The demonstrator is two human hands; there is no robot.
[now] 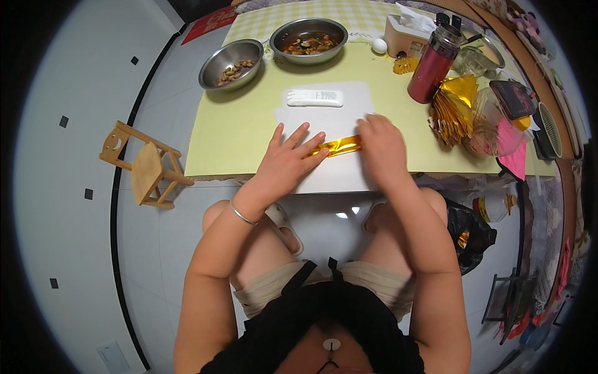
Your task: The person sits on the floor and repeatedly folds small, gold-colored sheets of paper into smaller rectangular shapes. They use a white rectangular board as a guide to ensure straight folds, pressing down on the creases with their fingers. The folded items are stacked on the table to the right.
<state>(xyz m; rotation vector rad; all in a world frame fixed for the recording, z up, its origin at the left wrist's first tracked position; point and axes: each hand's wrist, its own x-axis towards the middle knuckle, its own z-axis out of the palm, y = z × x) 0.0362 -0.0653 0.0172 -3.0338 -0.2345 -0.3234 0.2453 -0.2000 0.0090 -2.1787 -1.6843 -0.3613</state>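
Note:
A narrow folded strip of shiny gold foil paper (342,146) lies across a white sheet (336,177) near the table's front edge. My left hand (283,159) is spread flat, its fingertips reaching over the strip's left end. At the strip's right end, my right hand (382,149) has its fingers bent and closed over the foil, hiding that end. A white remote control (314,98) rests beyond the strip on the same sheet.
Two steel bowls, one with nuts (213,73) and one with food in liquid (339,53), stand at the back. To the right are a red thermos (427,78), a stack of gold foil paper (453,115) and a tissue box (402,38). A small wooden chair (149,168) stands left.

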